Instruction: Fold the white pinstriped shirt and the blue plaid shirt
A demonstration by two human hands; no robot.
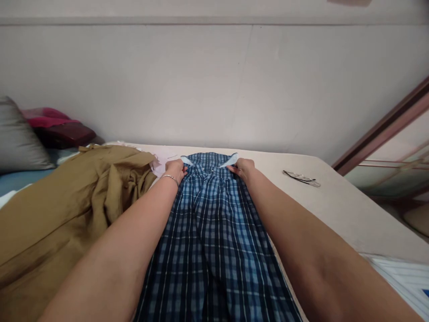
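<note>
A blue plaid shirt (211,232) lies flat along the bed in front of me, its collar at the far end. My left hand (176,170), a thin bracelet on its wrist, pinches the shirt just below the left collar tip. My right hand (244,169) grips the cloth just below the right collar tip. Both arms are stretched out over the shirt, one on each side of its button line.
A brown garment (67,210) lies heaped at the left, with pink cloth (159,164) behind it. A pair of glasses (300,178) rests on the beige bed (335,210) at the right. Grey and red pillows (40,129) sit far left. A pale wall stands behind.
</note>
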